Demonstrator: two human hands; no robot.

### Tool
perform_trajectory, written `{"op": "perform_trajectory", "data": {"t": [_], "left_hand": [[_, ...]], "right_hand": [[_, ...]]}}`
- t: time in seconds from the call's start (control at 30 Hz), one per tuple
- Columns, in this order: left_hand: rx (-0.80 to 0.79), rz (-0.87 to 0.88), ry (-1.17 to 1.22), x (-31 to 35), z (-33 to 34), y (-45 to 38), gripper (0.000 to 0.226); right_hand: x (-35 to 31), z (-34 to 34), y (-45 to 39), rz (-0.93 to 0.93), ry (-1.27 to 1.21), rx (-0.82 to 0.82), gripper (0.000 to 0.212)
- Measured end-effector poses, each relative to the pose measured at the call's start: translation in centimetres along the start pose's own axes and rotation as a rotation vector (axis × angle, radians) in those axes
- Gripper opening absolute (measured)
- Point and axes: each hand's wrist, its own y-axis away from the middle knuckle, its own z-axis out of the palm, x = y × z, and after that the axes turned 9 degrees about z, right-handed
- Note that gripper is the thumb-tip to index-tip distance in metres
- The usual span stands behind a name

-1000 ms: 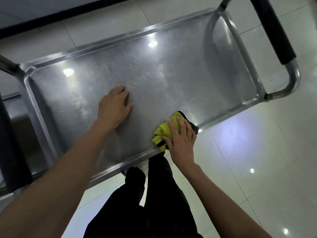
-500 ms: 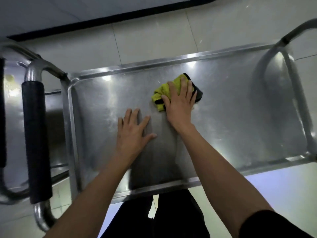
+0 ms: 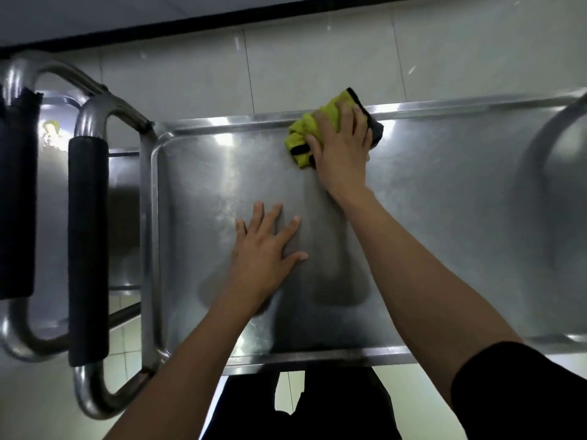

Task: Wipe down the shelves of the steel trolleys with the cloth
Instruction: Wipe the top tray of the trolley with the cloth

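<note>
The steel trolley's top shelf [image 3: 444, 201] fills the middle of the view, a shallow tray with a raised rim. My right hand [image 3: 341, 147] lies flat on a yellow cloth with black edging [image 3: 301, 134] and presses it against the shelf at the far rim. My left hand [image 3: 266, 246] rests palm down with spread fingers on the bare shelf, nearer to me and left of the cloth. Part of the cloth is hidden under my right hand.
The trolley's push handle with a black foam grip [image 3: 87, 249] curves round at the left. A second steel trolley [image 3: 50, 154] with its own black grip [image 3: 16, 201] stands beside it at the far left. Pale floor tiles [image 3: 317, 58] and a dark skirting lie beyond.
My right hand has pushed the cloth away from me, from the near rim across the shelf to the far rim. My left hand stays flat on the shelf. The view has swung left.
</note>
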Motion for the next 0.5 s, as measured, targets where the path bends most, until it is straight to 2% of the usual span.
{"op": "perform_trajectory", "data": {"t": [0.1,0.23,0.37,0.5], "left_hand": [[-0.044,0.066,-0.021,-0.8,-0.3,0.7,0.068],[-0.139,0.124,-0.007,-2.2,-0.6,1.5,0.076],[-0.108,0.152,0.031,-2.6,-0.5,2.0,0.078],[-0.108,0.151,0.007,-2.3,-0.5,2.1,0.075]], "right_hand": [[1.7,-0.6,6.0,-0.009,0.015,-0.04,0.045],[3.3,-0.6,16.8,0.074,0.042,-0.053,0.045],[4.8,-0.2,26.3,0.184,0.032,-0.05,0.044],[4.8,0.6,34.5,0.171,0.059,-0.046,0.049]]}}
